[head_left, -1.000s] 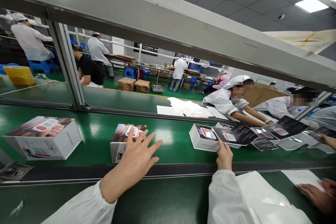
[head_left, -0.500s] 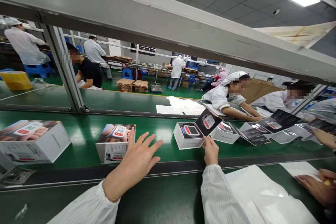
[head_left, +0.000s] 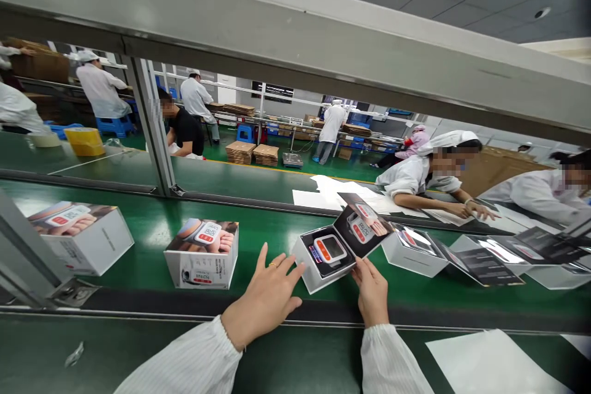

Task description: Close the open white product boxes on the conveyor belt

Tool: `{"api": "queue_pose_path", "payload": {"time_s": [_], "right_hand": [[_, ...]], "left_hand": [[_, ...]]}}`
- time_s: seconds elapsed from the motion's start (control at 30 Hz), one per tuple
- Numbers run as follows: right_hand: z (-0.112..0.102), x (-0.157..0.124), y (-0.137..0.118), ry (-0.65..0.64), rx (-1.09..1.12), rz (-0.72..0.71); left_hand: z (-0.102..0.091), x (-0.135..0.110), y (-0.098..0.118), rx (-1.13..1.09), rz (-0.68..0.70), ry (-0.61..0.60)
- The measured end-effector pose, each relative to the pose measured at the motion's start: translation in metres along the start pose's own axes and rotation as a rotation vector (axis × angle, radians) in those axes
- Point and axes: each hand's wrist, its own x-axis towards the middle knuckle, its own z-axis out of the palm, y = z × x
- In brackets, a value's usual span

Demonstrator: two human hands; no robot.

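Left hand (head_left: 265,297) spread beside the open box (head_left: 329,253) — right hand (head_left: 373,291) in a pinch at its lid (head_left: 362,226)

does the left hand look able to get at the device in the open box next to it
Probably yes: the left hand is beside the open box, whose lid is tilted up on the other side, and nothing seems to cover the device.
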Motion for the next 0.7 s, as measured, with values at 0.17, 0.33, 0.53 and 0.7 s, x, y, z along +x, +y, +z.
{"api": "queue_pose_path", "payload": {"time_s": [0.17, 0.33, 0.53, 0.7], "right_hand": [[0.010, -0.017, -0.014, -0.097, 0.025, 0.051], [0.017, -0.029, -0.025, -0.293, -0.088, -0.009], [0.027, -0.041, -0.023, -0.438, -0.291, -0.179], [0.027, -0.043, -0.035, -0.612, -0.540, -0.419]], "left_hand": [[-0.008, 0.000, 0.001, 0.008, -0.037, 0.004], [-0.021, 0.006, 0.004, -0.026, -0.114, 0.288], [-0.026, 0.004, 0.009, -0.028, -0.072, 0.731], [-0.022, 0.006, 0.006, 0.072, -0.101, 0.594]]}}
